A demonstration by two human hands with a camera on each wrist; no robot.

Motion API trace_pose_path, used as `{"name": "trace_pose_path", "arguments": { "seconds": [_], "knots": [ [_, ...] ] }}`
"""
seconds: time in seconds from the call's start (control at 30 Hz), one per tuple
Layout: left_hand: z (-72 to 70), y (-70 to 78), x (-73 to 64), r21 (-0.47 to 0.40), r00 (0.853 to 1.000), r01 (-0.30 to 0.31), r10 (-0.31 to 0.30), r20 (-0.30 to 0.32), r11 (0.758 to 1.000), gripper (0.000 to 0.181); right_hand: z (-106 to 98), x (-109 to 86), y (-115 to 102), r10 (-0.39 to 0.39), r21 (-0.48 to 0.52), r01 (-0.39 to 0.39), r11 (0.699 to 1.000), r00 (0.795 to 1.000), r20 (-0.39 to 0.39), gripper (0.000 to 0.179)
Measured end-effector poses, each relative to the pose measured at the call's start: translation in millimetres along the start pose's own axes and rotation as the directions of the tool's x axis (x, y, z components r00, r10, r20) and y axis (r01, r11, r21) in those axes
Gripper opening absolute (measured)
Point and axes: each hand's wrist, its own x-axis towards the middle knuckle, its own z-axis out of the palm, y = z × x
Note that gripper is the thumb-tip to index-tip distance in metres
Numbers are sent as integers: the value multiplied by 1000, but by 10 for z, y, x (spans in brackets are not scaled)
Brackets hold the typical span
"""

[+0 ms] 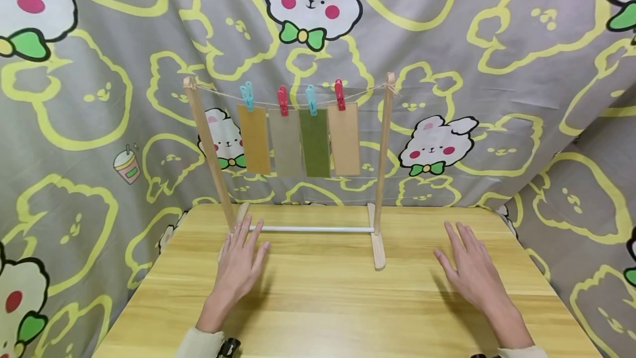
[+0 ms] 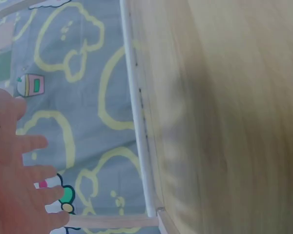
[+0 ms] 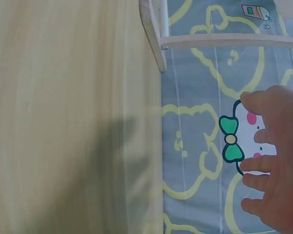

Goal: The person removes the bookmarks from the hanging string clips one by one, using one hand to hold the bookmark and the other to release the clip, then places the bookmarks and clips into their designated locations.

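Head view: a wooden stand (image 1: 211, 153) occupies the far part of the surface (image 1: 318, 303), left of centre, with four cards (image 1: 315, 145) hanging in a row. A cord (image 1: 367, 91), tied near the tops of the posts (image 1: 385, 153), dips towards the middle, presumably under the load; pegs (image 1: 282, 101), blue and red alternating from the left, pinch each card by its upper edge, so that all hang well above the surface. A white rod (image 1: 310, 229) joins the posts low down, apparently to keep them spaced, while feet (image 1: 378, 252) running near to far would guard against tipping. Over the left foot is the left hand (image 1: 239, 261), fingers straight, spread and empty; whether it touches the wood cannot be told. Well apart, to the right of the stand, the right hand (image 1: 469, 272) has its fingers extended, slightly apart, likewise empty. Shadows in both wrist views suggest raised hands. A patterned curtain (image 1: 422, 59) backs the far edge.
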Motion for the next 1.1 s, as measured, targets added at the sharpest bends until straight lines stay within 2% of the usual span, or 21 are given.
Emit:
{"name": "trace_pose_path", "arguments": {
  "seconds": [0.47, 0.73, 1.1],
  "knots": [
    [-34, 110, 40, -36, 999, -21, 20, -41, 999, 60, -32, 52, -97, -38, 60, 42, 997, 997, -67, 72],
    [-37, 169, 57, -62, 996, -38, 33, -78, 997, 58, -62, 53, -145, -10, 99, 17, 995, 998, -65, 73],
    [-13, 235, 112, -148, 985, -92, 69, -157, 985, 54, -102, 118, -239, 7, 148, 3, 989, 998, -70, 72]
  ]
}}
